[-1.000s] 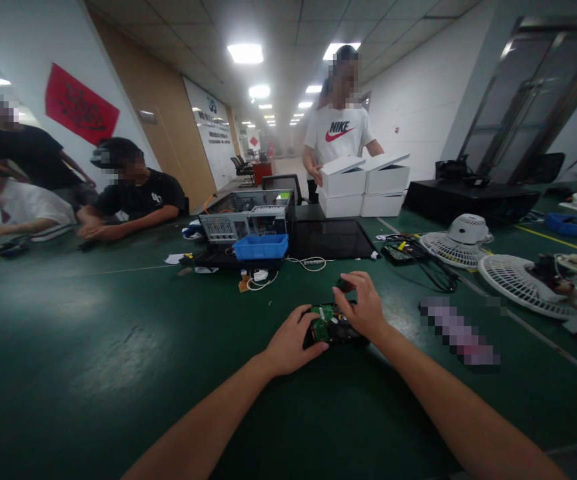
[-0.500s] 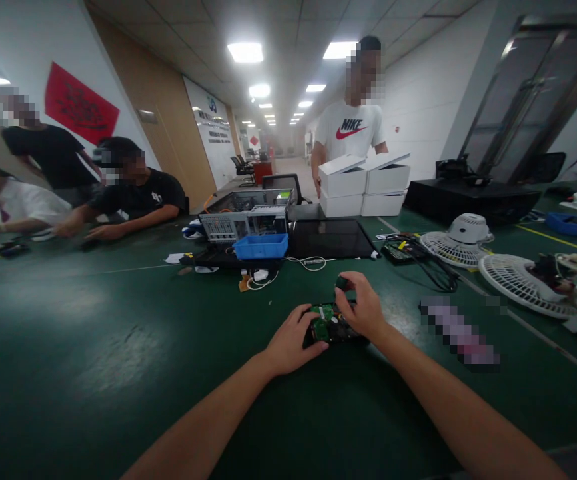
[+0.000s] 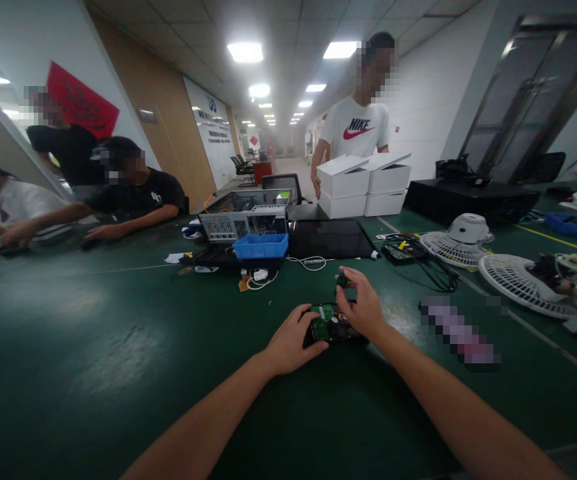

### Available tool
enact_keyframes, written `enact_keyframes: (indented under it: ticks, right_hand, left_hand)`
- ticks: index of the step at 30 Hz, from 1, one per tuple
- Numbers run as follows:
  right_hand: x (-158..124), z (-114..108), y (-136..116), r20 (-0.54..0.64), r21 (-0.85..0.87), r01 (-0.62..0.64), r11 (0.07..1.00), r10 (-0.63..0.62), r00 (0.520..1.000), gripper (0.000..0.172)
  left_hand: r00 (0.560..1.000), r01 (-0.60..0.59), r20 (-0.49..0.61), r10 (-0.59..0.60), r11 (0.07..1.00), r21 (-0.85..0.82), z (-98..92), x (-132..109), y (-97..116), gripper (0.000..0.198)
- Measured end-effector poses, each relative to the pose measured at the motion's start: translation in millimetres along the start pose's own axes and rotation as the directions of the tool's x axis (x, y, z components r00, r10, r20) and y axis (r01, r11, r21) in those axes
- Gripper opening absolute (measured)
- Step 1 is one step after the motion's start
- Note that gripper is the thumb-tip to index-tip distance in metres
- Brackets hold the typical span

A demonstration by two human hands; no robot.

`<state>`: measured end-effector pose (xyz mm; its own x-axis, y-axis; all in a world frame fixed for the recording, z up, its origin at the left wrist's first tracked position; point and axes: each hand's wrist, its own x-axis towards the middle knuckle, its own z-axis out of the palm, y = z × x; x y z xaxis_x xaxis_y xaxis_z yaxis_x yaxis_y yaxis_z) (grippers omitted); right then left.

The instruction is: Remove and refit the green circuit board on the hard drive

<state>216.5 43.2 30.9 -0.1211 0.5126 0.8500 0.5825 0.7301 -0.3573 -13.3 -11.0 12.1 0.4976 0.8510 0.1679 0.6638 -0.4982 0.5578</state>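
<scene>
A black device with green circuit boards (image 3: 322,328) lies on the green table (image 3: 193,373) in front of me. My left hand (image 3: 293,340) grips its left end, thumb at the near edge and fingers over the far edge. Above the device's right part, my right hand (image 3: 363,303) pinches a small dark piece (image 3: 341,280) between thumb and fingers. What that piece is cannot be made out. The right hand hides part of the device's right end.
Beyond the device stand an open metal computer case (image 3: 243,217), a blue bin (image 3: 261,247) and a flat black panel (image 3: 331,239). White fan parts (image 3: 458,243) and black cables lie right. A person stands behind white boxes (image 3: 343,183); other people are at the left.
The small dark piece and my right fingertips have shifted slightly. The standing person behind the boxes has moved a little right, and a person at the left reaches further left.
</scene>
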Motion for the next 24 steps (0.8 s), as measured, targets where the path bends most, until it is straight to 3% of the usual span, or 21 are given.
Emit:
enact_keyframes:
  ticks: [7,16,24]
  right_hand:
    - [2.0,-4.2,-1.3,-0.007,-0.079,0.012,0.997,-0.013,1.0,0.038]
    - [2.3,-1.8,0.9,-0.023,0.008,0.04,0.999,-0.039,0.999,0.038]
    - [4.1,-6.5,-2.4,-0.011,-0.064,0.025,0.998,-0.026,1.0,0.034]
  left_hand:
    - [1.0,-0.011,-0.006,0.011,1.0,0.008,0.3,-0.1,-0.3,0.071]
    - [1.0,-0.026,-0.011,0.026,1.0,0.012,0.7,0.0,-0.1,0.07]
    - [1.0,-0.019,-0.013,0.019,1.0,0.012,2.4,0.1,-2.8,0.071]
